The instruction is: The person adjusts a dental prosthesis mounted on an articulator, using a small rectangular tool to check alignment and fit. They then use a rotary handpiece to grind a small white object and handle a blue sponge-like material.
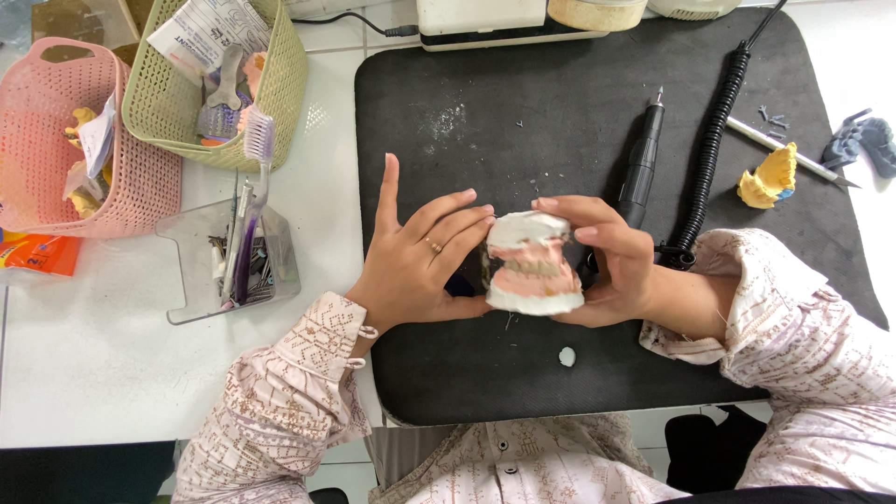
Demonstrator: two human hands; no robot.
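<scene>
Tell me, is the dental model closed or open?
Closed: the dental model shows both white bases stacked, pink gums meeting, between left hand and right hand.

I see dental model (533,263): white plaster bases, pink gums. Mat (523,103) black, white dust specks. Handpiece (642,163) black, coiled cable (711,140) black. Baskets: one pink (140,187), one pale green (280,93), both perforated. Sleeves (280,401) pale pink, brown geometric print. Small cast (769,177) yellow.
</scene>
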